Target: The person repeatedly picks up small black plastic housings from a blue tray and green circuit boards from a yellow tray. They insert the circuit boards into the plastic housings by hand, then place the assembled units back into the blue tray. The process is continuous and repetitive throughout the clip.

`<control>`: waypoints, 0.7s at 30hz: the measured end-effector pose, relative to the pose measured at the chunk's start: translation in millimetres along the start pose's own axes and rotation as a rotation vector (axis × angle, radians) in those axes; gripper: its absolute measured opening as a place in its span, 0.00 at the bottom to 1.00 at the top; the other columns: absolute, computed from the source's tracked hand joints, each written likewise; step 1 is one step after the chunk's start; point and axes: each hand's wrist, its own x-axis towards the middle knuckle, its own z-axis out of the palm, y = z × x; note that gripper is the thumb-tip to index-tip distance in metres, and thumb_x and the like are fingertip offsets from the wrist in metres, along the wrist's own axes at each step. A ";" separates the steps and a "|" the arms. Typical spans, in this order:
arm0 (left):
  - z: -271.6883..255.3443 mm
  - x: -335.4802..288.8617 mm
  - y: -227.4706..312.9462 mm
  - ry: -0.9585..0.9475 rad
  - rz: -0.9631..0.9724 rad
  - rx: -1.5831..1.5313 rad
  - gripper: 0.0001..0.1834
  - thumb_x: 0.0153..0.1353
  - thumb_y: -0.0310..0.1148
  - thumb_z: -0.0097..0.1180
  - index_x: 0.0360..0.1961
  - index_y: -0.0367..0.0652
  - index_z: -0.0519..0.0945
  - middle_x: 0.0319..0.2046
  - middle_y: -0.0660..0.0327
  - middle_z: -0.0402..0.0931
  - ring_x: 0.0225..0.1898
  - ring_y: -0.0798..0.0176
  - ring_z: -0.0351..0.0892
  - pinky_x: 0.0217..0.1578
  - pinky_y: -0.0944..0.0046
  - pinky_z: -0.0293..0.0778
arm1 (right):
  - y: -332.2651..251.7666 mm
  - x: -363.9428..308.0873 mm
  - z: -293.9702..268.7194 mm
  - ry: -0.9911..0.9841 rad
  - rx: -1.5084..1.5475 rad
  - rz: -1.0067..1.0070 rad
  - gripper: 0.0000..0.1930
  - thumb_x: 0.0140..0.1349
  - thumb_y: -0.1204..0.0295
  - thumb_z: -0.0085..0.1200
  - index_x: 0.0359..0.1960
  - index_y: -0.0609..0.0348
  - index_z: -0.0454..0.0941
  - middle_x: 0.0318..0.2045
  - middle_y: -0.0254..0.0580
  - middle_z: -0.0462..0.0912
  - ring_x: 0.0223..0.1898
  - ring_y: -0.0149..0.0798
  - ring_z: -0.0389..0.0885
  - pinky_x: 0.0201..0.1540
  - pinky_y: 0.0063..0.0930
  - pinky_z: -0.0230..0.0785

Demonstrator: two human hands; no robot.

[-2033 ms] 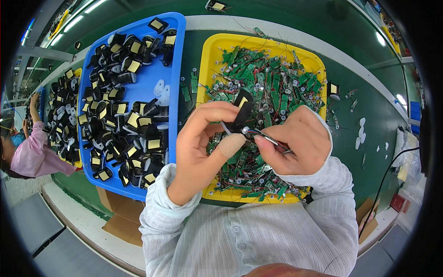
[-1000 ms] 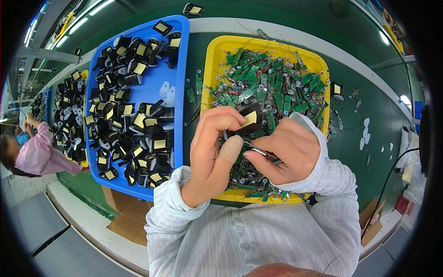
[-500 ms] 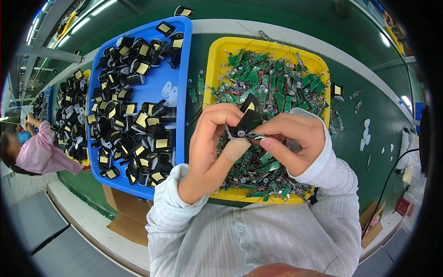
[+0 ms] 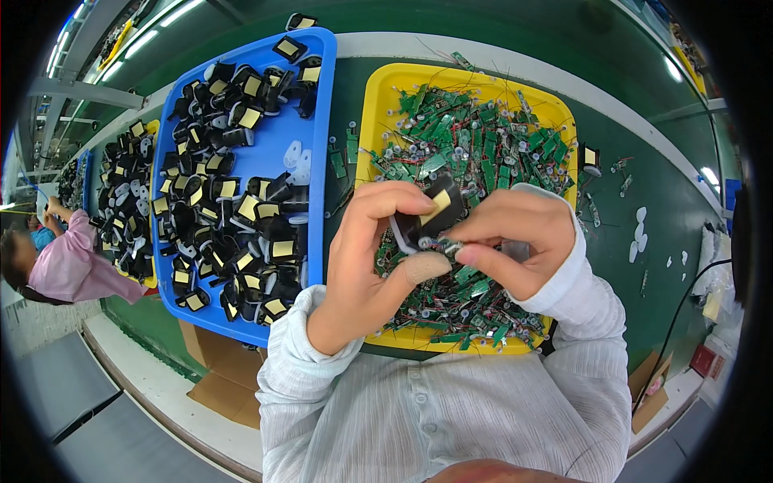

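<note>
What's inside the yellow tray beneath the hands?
A heap of wired green circuit boards. The left hand and right hand hide some; whatever lies at the bottom is covered.

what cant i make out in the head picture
Head view: the rest of the wired board, hidden by the right fingers.
Head view: part of the black case, covered by the left fingers.
Head view: the floor of the yellow tray, mostly buried under green boards.
Head view: what the white bits are, too small.

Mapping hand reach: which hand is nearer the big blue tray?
Left. The left hand is just right of the big blue tray; the right hand is farther right, over the yellow tray of circuit boards.
</note>
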 end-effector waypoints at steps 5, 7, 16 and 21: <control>-9.2 -3.6 3.5 -0.047 -0.138 -0.068 0.19 0.55 0.31 0.55 0.46 0.34 0.67 0.38 0.58 0.70 0.38 0.68 0.70 0.41 0.71 0.66 | -7.6 -2.8 -8.7 -0.029 0.117 0.099 0.06 0.45 0.77 0.60 0.26 0.63 0.77 0.20 0.37 0.76 0.17 0.28 0.71 0.22 0.19 0.61; -9.6 -1.8 4.2 -0.085 -0.120 -0.101 0.19 0.59 0.35 0.49 0.47 0.33 0.67 0.39 0.56 0.72 0.39 0.68 0.72 0.42 0.70 0.67 | -7.7 -3.8 -8.6 -0.025 0.264 0.200 0.07 0.47 0.76 0.59 0.28 0.64 0.75 0.20 0.36 0.75 0.18 0.27 0.72 0.21 0.18 0.63; -5.9 -1.1 3.0 -0.107 -0.117 -0.060 0.19 0.62 0.37 0.45 0.47 0.32 0.68 0.38 0.57 0.73 0.38 0.67 0.74 0.40 0.70 0.69 | 2.4 5.0 -6.3 -0.076 0.718 0.459 0.12 0.51 0.76 0.56 0.35 0.65 0.67 0.17 0.35 0.72 0.17 0.26 0.74 0.22 0.17 0.70; -4.6 -2.1 -0.1 -0.086 -0.076 0.013 0.17 0.60 0.36 0.47 0.44 0.33 0.70 0.36 0.56 0.73 0.34 0.65 0.73 0.37 0.69 0.68 | 7.1 3.2 -8.0 -0.140 0.740 0.428 0.10 0.53 0.76 0.55 0.37 0.64 0.70 0.17 0.35 0.75 0.18 0.25 0.75 0.22 0.15 0.67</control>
